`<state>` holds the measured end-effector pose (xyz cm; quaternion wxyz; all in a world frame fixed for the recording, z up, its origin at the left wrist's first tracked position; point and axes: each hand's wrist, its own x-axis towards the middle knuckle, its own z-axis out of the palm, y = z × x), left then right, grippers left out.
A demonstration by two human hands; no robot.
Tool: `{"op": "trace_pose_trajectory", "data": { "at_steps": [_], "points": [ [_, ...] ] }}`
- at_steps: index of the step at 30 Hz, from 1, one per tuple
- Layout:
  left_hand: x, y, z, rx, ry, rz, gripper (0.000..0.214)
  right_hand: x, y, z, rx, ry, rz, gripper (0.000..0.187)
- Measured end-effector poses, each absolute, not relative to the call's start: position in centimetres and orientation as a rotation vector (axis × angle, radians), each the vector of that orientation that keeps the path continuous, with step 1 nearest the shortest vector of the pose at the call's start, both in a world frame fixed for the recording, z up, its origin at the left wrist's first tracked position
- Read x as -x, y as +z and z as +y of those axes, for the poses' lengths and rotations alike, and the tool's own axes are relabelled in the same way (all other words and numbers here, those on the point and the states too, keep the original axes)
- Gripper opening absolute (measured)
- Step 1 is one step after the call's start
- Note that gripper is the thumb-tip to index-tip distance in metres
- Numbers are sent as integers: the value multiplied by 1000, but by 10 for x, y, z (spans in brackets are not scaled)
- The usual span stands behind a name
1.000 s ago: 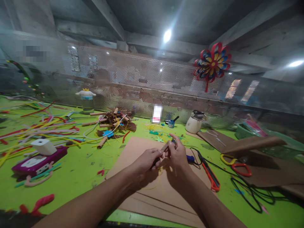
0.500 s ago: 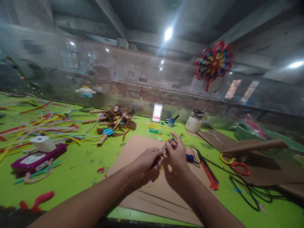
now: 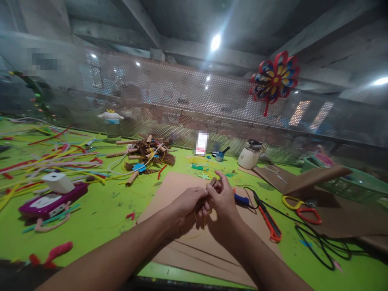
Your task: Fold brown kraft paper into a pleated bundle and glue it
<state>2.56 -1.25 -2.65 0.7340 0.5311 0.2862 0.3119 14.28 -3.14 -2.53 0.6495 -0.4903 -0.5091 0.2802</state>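
Note:
Over a brown cardboard sheet [image 3: 169, 194], my left hand [image 3: 191, 201] and my right hand [image 3: 223, 201] meet. Fingers of both are closed around a small brown roll [image 3: 213, 182], which looks like paper or card; only its upper end shows. Thin yellow thread [image 3: 203, 221] trails below the fingers. My right index finger points upward, off the roll. Just right of that hand lies a blue-handled tool [image 3: 241, 199], partly hidden, and beyond it an orange utility knife [image 3: 272, 226].
Scissors with yellow and red handles [image 3: 309, 216] lie right, by black cords [image 3: 315, 250] and brown paper [image 3: 342, 210]. A pile of brown rolls [image 3: 148, 151] is behind. Pipe cleaners [image 3: 60, 157] and a purple power strip [image 3: 54, 202] are left. A kettle [image 3: 249, 155] stands back right.
Both hands have drawn closer together, and the roll's end now stands up between the fingers. More of the blue-handled tool shows. The view has shifted slightly.

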Motion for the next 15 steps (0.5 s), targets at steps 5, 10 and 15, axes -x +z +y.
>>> {"op": "trace_pose_trajectory", "data": {
  "at_steps": [5, 10, 15],
  "points": [
    [-25, -28, -14, -1156, 695, 586, 28, -146, -28, -30, 990, 792, -1112, 57],
    [-26, -25, -17, -1105, 692, 549, 21, -150, -21, -32, 1021, 756, -1075, 46],
    [-26, -17, -18, -959, 682, 487, 17, -153, -20, -31, 1023, 783, -1025, 53]
  ]
}}
